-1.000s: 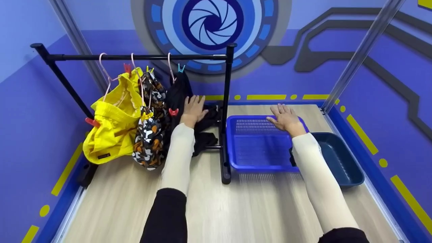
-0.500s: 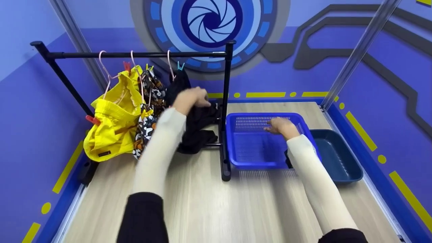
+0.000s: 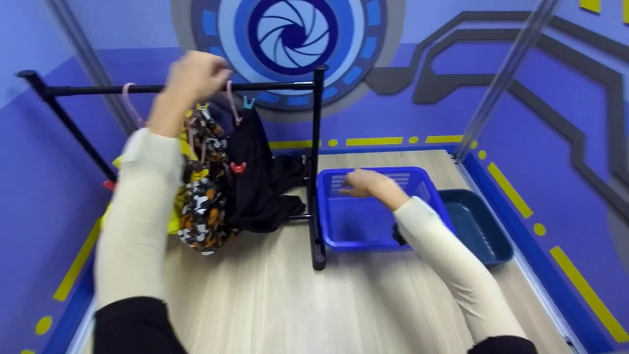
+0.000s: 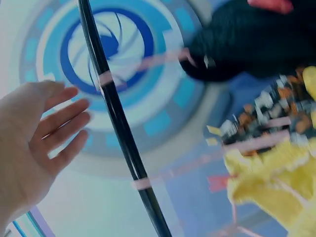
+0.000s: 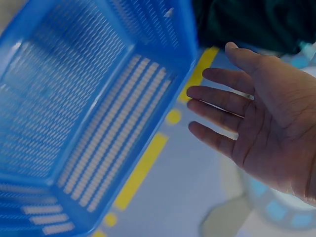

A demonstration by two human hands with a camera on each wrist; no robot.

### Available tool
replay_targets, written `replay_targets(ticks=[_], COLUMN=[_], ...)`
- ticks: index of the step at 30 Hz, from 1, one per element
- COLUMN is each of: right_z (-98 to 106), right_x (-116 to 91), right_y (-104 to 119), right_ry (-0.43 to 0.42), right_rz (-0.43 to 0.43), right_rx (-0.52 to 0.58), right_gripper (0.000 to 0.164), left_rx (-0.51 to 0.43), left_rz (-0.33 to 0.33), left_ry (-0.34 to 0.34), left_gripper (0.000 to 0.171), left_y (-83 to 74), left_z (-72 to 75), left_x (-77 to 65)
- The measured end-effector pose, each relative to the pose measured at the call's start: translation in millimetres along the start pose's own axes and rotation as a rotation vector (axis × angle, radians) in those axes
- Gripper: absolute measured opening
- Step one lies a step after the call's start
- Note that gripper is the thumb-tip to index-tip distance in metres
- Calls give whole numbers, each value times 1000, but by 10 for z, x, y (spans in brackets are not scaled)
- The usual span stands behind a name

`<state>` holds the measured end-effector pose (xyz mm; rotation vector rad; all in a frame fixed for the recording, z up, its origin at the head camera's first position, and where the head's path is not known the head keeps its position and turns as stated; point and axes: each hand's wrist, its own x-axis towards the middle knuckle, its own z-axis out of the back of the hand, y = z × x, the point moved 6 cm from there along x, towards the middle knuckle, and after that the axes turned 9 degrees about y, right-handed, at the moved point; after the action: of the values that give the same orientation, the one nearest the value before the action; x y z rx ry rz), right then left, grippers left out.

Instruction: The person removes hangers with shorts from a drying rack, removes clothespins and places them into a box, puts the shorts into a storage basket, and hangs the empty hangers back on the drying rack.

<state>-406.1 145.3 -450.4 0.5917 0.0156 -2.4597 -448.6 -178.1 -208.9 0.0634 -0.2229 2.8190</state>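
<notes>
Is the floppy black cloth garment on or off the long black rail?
On: the black garment hangs from a thin pink hanger hooked over the rail, with a small turquoise clothes-peg at its top.

I see the left hand [image 3: 196,76] raised from beside the black garment [image 3: 253,182] on the rack [image 3: 317,132] to the rack's top, farther left | I see its cream sleeve [image 3: 140,206] now hiding most of the rack's yellow garment [image 4: 266,168] | I have the right hand [image 3: 366,183] nearer the rack.
</notes>
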Motion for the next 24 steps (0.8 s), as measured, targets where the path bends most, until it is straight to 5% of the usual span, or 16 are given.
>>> replay_targets(ticks=[2, 4, 8, 13, 18, 21, 24], right_z=[81, 157, 263, 380, 548, 609, 602], right_x=[136, 258, 416, 512, 606, 709, 839], right_y=[248, 495, 908, 1180, 1336, 1428, 1488], right_ry=[-22, -50, -106, -224, -426, -493, -457], right_rz=[64, 131, 260, 366, 418, 403, 283], right_rx=[-24, -45, -87, -27, 180, 366, 570], right_gripper=[39, 36, 30, 26, 30, 36, 47], left_rx=[25, 38, 45, 109, 128, 104, 90], left_rz=[63, 113, 159, 119, 94, 117, 123], left_ry=[-55, -36, -27, -131, -88, -61, -72], left_gripper=[40, 43, 54, 56, 59, 61, 60], left_y=[266, 478, 688, 602, 494, 491, 493], left_z=[65, 33, -148, -325, -464, -512, -537], left_x=[-100, -175, -216, -86, 41, 67, 73])
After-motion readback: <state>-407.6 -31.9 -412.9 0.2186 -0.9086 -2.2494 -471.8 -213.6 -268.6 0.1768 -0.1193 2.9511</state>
